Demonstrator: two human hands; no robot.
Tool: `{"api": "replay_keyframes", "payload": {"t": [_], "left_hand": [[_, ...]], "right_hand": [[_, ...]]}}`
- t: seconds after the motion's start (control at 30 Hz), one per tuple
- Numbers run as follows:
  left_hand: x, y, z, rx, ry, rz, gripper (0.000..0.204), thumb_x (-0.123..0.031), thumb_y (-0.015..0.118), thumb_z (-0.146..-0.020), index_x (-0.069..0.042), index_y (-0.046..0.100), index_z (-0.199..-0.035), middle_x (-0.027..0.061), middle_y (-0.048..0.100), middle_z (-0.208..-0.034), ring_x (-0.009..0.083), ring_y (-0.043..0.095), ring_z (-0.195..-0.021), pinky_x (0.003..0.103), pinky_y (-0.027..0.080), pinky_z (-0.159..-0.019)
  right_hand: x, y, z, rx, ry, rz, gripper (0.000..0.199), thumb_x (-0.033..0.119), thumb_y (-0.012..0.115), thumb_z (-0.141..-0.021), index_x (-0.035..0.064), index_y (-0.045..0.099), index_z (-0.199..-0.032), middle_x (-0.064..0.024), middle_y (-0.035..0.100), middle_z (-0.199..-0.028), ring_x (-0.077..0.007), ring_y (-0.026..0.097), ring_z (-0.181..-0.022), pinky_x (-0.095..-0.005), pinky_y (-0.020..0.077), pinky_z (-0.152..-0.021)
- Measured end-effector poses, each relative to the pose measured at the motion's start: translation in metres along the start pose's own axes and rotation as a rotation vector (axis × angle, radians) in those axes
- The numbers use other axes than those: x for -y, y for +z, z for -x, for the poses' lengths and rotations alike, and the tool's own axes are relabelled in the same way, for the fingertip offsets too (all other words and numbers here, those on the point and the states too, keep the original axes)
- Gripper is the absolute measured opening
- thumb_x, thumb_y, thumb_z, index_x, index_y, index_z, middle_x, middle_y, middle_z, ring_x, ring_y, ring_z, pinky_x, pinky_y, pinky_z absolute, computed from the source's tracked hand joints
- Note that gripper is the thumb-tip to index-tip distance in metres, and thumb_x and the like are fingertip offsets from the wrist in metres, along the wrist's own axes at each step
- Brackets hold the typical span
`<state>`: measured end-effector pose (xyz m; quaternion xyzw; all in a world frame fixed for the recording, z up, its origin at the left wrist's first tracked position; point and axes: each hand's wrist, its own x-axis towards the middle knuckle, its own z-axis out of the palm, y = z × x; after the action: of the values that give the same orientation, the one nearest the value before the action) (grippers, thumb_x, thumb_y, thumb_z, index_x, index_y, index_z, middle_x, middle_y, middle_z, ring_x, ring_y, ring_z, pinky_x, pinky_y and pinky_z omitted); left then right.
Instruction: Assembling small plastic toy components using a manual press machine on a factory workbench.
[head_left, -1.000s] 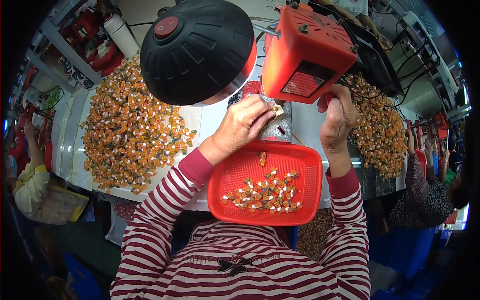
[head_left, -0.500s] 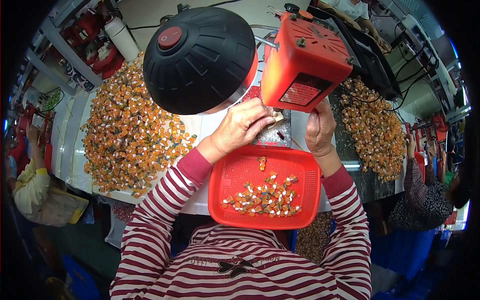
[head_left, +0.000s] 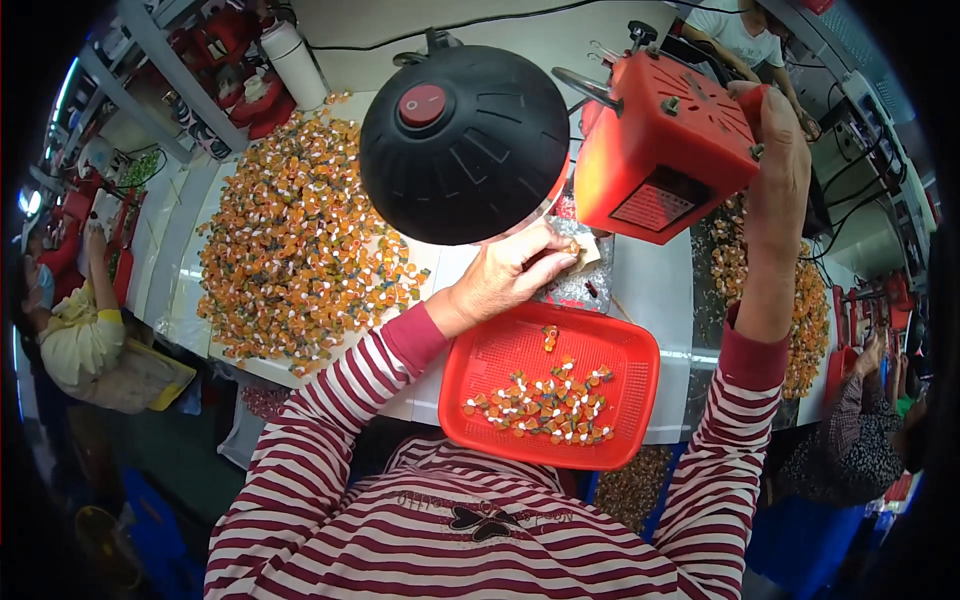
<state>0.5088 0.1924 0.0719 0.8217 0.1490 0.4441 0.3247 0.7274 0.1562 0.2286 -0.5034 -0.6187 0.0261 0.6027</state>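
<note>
You sit at a long white workbench [head_left: 640, 290] in a crowded workshop, with other people working along both sides. A broad heap of small orange pieces [head_left: 295, 235] covers the bench's left half, and a second heap [head_left: 815, 310] lies toward its right edge. At the near edge in front of you rests a red mesh tray [head_left: 625, 350] holding a scatter of the same orange, white and green pieces [head_left: 545, 405].

In the head view, your left hand [head_left: 515, 275] reaches over the tray's far rim, fingers pinched on a small pale piece [head_left: 585, 252] above a clear crinkled bag [head_left: 580, 285], just under the black dome lamp [head_left: 465, 140]. Your right hand [head_left: 785, 150] is raised high, fingers wrapped around the red handle [head_left: 750, 100] at the right side of the red box-shaped machine [head_left: 665, 150].

Half a second ago that right hand was low beside the left, near the bag; now it has climbed to the machine's side. The left hand has stayed almost where it was, and the tray has not shifted.
</note>
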Motion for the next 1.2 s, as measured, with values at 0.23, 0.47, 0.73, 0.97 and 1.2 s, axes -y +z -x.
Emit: {"api": "replay_keyframes", "payload": {"t": [0.23,0.47,0.73,0.97,1.2], "left_hand": [[-0.046,-0.064,0.056,0.191,0.09,-0.214,0.017,-0.017,0.064,-0.081,-0.001,0.057,-0.082,0.0114,0.055,-0.078,0.0274,0.056,-0.075,0.037,0.046,-0.065],[0.054,-0.186,0.074,0.199,-0.258,-1.031,0.013,-0.015,0.059,-0.078,-0.004,0.065,-0.08,0.0127,0.062,-0.082,0.0306,0.059,-0.083,0.041,0.047,-0.074],[0.086,-0.165,0.075,0.396,-0.23,-1.058,0.013,-0.008,0.056,-0.075,-0.003,0.067,-0.079,0.0135,0.063,-0.086,0.03,0.059,-0.082,0.042,0.048,-0.075],[0.092,-0.172,0.065,0.111,-0.106,-0.915,0.009,-0.006,0.059,-0.077,0.0,0.065,-0.076,0.0123,0.064,-0.087,0.0244,0.061,-0.078,0.036,0.049,-0.068],[-0.006,-0.101,0.023,-0.152,-0.569,0.375,0.012,-0.003,0.066,-0.078,0.003,0.06,-0.087,0.0066,0.063,-0.083,0.0102,0.061,-0.075,0.023,0.05,-0.067]], "right_hand": [[0.039,0.006,0.092,-0.08,0.384,-0.029,0.044,0.034,0.032,-0.096,-0.0018,0.052,-0.11,0.0,0.047,-0.062,-0.0049,0.04,-0.049,-0.0178,0.0338,-0.048],[0.066,0.028,0.163,0.231,0.511,-0.044,0.035,0.03,0.036,-0.097,0.0012,0.056,-0.103,0.0009,0.045,-0.059,-0.0039,0.04,-0.049,-0.018,0.034,-0.045],[0.092,0.056,0.191,0.492,0.582,-0.032,0.026,0.024,0.041,-0.096,0.0027,0.057,-0.098,0.0015,0.047,-0.058,-0.0032,0.041,-0.048,-0.0184,0.0346,-0.044],[0.074,0.077,0.17,0.613,0.471,-0.033,0.022,0.018,0.044,-0.095,0.0013,0.058,-0.098,0.0005,0.05,-0.058,-0.0045,0.045,-0.049,-0.0194,0.0364,-0.045],[0.031,0.094,0.15,0.632,0.416,-0.142,0.016,0.011,0.05,-0.092,-0.0004,0.057,-0.1,0.0001,0.053,-0.063,-0.0049,0.05,-0.054,-0.0194,0.0407,-0.049]]}}
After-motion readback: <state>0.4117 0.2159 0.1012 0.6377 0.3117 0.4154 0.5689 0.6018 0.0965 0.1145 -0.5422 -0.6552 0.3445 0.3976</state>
